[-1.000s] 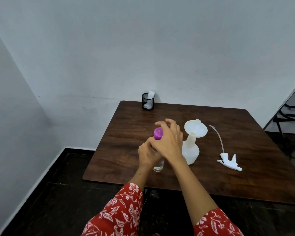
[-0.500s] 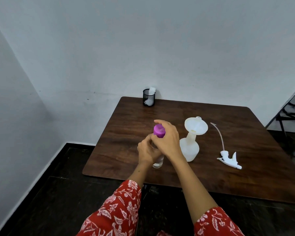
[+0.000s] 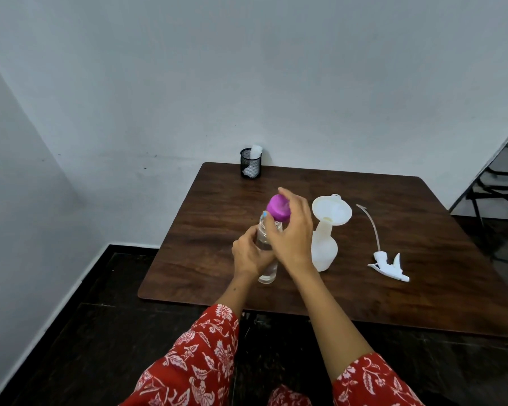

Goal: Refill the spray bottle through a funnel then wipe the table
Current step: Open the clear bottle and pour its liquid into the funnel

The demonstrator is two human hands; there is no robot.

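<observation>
Table (image 3: 423,288), dark wood, set against the far wall. White spray bottle (image 3: 323,253) stands mid-table with funnel (image 3: 332,212) seated in its neck. Clear water bottle (image 3: 267,253) stands just left of it. Left hand (image 3: 251,256) wraps around the clear bottle's body, arm reaching in from near edge. Right hand (image 3: 292,232), wrist arched above, pinches purple cap (image 3: 277,208) at the bottle top. Spray trigger head (image 3: 389,263) with tube lies to the right, well apart. Black mesh cup (image 3: 250,164) at far edge.

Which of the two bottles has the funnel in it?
The white spray bottle, right of the hands, holds the funnel. The clear bottle is gripped and has a purple cap instead.
</observation>
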